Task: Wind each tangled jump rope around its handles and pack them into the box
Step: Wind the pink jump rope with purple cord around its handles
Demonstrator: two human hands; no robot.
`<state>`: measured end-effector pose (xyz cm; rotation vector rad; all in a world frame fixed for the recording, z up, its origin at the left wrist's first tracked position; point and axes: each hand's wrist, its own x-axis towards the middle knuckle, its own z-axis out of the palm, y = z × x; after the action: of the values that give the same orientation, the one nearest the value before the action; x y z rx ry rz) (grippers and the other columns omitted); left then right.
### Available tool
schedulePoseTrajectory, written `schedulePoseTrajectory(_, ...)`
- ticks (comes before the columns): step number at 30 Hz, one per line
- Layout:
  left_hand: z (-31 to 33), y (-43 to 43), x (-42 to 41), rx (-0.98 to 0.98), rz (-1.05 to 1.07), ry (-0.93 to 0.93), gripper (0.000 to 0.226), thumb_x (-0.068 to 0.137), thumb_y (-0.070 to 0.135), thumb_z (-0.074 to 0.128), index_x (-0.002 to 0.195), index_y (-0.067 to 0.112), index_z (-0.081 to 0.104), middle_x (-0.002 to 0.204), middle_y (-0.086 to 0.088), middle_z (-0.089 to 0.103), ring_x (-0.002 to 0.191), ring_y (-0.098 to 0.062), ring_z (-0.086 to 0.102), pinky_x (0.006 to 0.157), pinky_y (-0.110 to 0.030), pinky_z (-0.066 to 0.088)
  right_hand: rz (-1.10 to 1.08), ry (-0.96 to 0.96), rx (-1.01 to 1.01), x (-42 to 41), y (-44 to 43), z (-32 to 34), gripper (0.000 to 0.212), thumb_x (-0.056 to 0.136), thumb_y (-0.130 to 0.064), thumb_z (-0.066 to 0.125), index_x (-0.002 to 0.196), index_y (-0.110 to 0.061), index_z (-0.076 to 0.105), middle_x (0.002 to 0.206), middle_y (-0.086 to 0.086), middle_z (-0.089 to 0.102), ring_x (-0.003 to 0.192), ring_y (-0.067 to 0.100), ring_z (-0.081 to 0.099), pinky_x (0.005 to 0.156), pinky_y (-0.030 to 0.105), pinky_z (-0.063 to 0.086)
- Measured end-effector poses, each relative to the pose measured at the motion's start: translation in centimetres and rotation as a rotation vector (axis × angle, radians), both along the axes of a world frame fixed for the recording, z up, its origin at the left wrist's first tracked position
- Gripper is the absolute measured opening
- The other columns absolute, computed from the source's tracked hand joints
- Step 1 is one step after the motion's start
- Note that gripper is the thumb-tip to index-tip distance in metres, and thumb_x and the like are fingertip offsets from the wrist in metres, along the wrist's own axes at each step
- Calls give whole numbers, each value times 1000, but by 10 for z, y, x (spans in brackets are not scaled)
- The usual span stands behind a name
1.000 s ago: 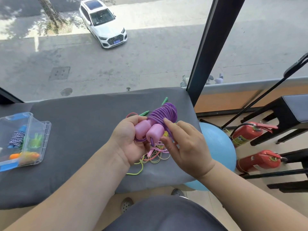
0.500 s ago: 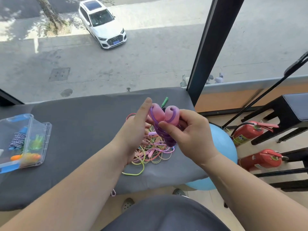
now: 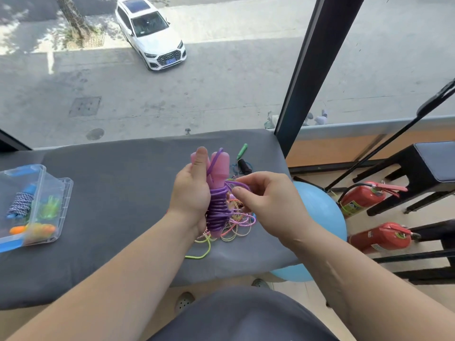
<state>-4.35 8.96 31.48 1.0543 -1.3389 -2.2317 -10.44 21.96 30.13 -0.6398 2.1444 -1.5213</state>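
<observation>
One rope (image 3: pixel 217 206) near table (image 3: pixel 110 193) edge

No text can be read with certainty. The white car (image 3: pixel 152 38) on the street carries a blue licence plate (image 3: pixel 170 61) at its front, below the grille; the characters on it are too blurred to make out. A badge sits in the middle of the grille, too small to identify. The upper fire extinguisher (image 3: pixel 362 199) has a yellow and white label (image 3: pixel 352 206) near its base, with print too fine to read. The lower fire extinguisher (image 3: pixel 380 238) bears a pale label (image 3: pixel 376 247) on its red body, and its lettering is equally illegible.
</observation>
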Motion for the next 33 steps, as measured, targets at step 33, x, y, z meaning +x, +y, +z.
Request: schedulePoseTrajectory(33, 7, -17, 14, -234, -724, -24, 47, 74, 24, 78, 112, 9, 56, 78, -5, 64, 55, -17, 60, 51, -30, 50, 234, 320, -95, -19, 17, 32, 15, 89, -7, 72, 93, -12, 58, 72, -1, 60, 61, 15, 57, 59, 23, 48)
